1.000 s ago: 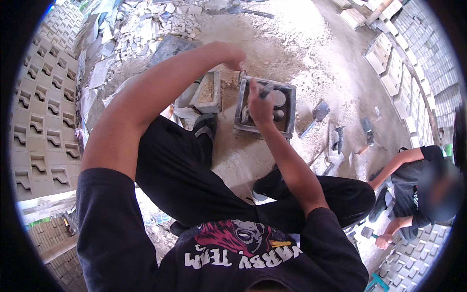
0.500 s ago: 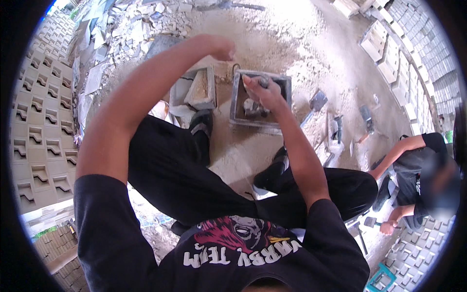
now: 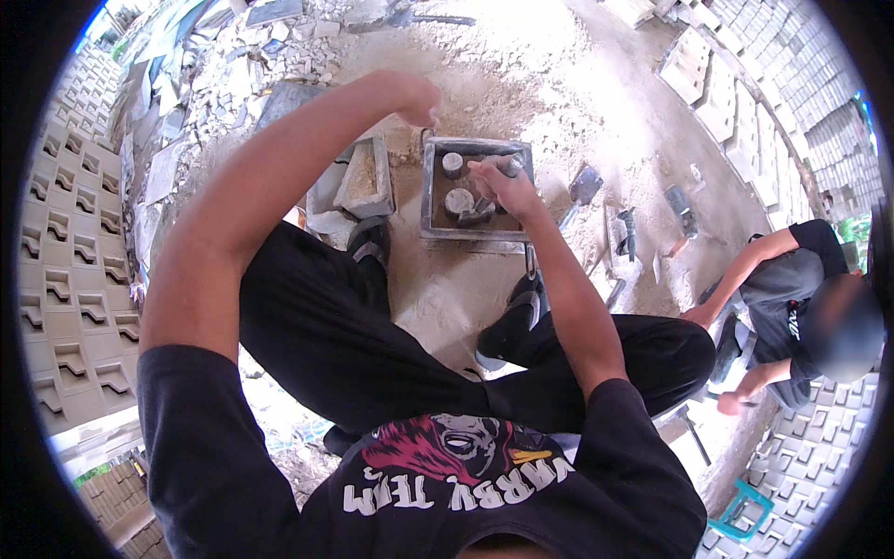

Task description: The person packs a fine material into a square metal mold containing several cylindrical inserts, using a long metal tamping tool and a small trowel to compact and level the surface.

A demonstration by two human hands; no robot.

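Observation:
A square grey mould box (image 3: 427,186) stands on the sandy ground in front of my feet. Inside it are round, pale-topped pegs, one a small peg (image 3: 452,165) near the far left corner and one a wider peg (image 3: 459,200) nearer me. Over the box's right half, my right hand (image 3: 506,191) is closed round a grey-handled tool (image 3: 511,166); the tool's lower part is mostly hidden. Just beyond the far left corner hangs my left hand (image 3: 419,101), fingers pointing down, blurred and partly hidden behind the wrist.
Left of the mould box sits a rough grey trough (image 3: 377,197) holding pale powder. Hand tools, among them a trowel (image 3: 586,184), lie to the right. A co-worker (image 3: 782,279) crouches at far right. Patterned blocks (image 3: 74,279) are stacked left; rubble (image 3: 242,84) lies beyond.
The view has shifted, so the mould box appears further left. My right hand sits nearer its right side, and the pegs inside show more clearly. My left hand stays near the far left corner.

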